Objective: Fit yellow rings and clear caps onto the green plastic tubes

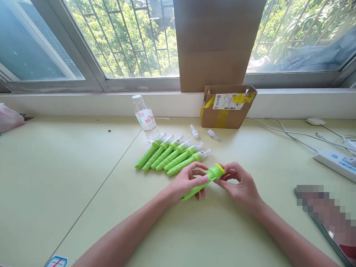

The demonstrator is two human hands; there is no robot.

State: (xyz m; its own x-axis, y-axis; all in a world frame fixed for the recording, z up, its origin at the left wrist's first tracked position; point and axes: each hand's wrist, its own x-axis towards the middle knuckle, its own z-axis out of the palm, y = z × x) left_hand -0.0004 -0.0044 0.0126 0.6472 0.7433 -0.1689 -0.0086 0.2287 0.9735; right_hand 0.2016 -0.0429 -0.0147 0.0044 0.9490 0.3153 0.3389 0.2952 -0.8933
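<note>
From here I can't read the red characters on the clear plastic bottle's white label [147, 119] or the fine black print on the brown cardboard box's white sticker [228, 101], both above centre. In mid-frame, the left hand [190, 181] grips a bright green plastic tube [214, 172]; the right hand [239, 184], fingers bent, meets its yellow-rimmed end, whether gripping I cannot tell.
</note>
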